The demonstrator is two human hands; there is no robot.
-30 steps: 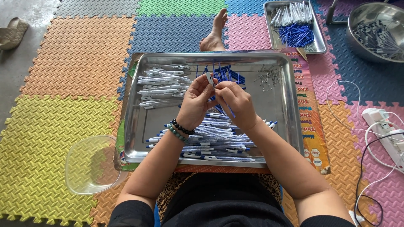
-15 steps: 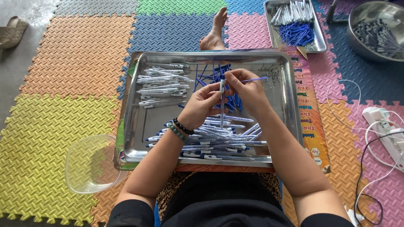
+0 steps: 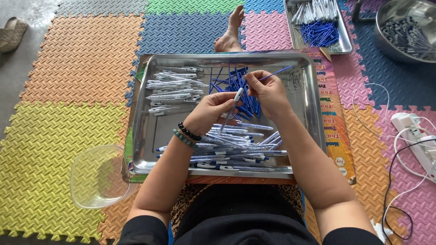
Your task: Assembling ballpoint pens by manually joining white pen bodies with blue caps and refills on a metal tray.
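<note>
- Left hand (image 3: 212, 110) closed on a white pen barrel (image 3: 232, 105), held tilted above the middle of the steel tray (image 3: 145, 131)
- Right hand (image 3: 269, 90) pinching a thin blue refill (image 3: 276, 72) near its end
- Judged light; barrel stiff and smooth, best gripped mid-length; refill slender, likely to flex
- Barrel's lower end and both fingertip contacts hidden; small parts at tray's far right too small to identify
</note>
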